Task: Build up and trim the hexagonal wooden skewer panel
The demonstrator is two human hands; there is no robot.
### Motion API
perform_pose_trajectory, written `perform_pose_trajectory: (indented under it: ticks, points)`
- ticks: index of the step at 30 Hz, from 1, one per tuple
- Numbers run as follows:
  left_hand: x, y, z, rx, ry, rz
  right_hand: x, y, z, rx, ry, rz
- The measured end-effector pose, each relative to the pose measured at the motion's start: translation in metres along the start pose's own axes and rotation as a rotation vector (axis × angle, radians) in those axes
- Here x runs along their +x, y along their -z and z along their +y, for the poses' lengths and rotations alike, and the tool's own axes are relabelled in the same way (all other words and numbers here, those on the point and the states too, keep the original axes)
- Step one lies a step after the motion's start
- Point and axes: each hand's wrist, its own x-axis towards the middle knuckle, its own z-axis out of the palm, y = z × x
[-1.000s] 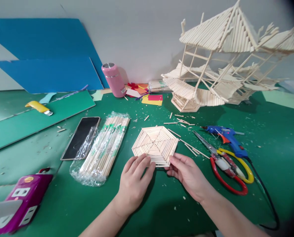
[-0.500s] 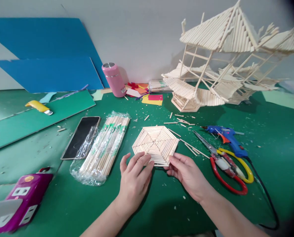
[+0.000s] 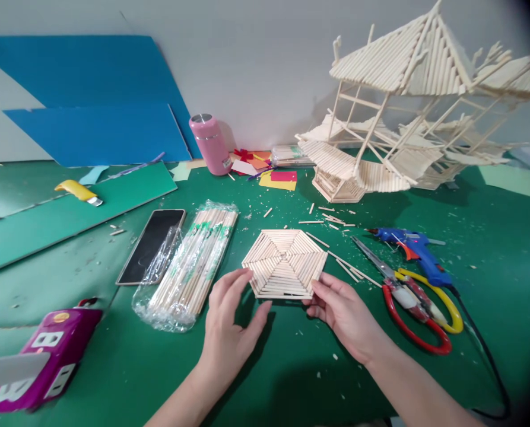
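one hexagonal stick panel (image 3: 285, 264) is over the green table (image 3: 291, 367), between the bagged sticks (image 3: 196, 261) and the scissors (image 3: 405, 296). i have its near right corner pinched between the thumb and fingers of my right hand (image 3: 347, 314); my left hand (image 3: 224, 323) gapes wide at the panel's left edge, gripping nothing, and i cannot tell whether a fingertip touches.

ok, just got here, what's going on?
A person's right hand pinches the near right corner of a hexagonal stick panel. The left hand is open at its left edge; whether it touches is unclear. Scissors and a glue gun lie to the right, a larger stick structure behind.
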Motion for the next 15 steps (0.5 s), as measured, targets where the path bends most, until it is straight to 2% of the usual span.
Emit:
perform_pose_trajectory:
  ticks: [3, 4, 6, 10, 13, 15]
  points:
    - [0.0, 0.005, 0.0, -0.232, 0.359, 0.041, -0.002, 0.003, 0.001, 0.025, 0.026, -0.031]
    - [0.001, 0.007, 0.002, -0.354, 0.466, 0.024, -0.002, 0.005, 0.001, 0.034, 0.04, -0.048]
    - [0.004, 0.01, 0.007, -0.612, 0.607, -0.087, -0.004, 0.007, 0.0, 0.041, 0.065, -0.082]
    - [0.011, 0.01, 0.019, -0.959, 0.777, -0.37, -0.006, 0.012, -0.007, 0.013, 0.114, -0.134]
    - [0.015, 0.005, 0.025, -1.024, 0.864, -0.399, -0.008, 0.013, -0.013, -0.034, 0.17, -0.166]
    - [0.017, 0.003, 0.029, -1.025, 0.865, -0.387, -0.008, 0.014, -0.017, -0.07, 0.205, -0.171]
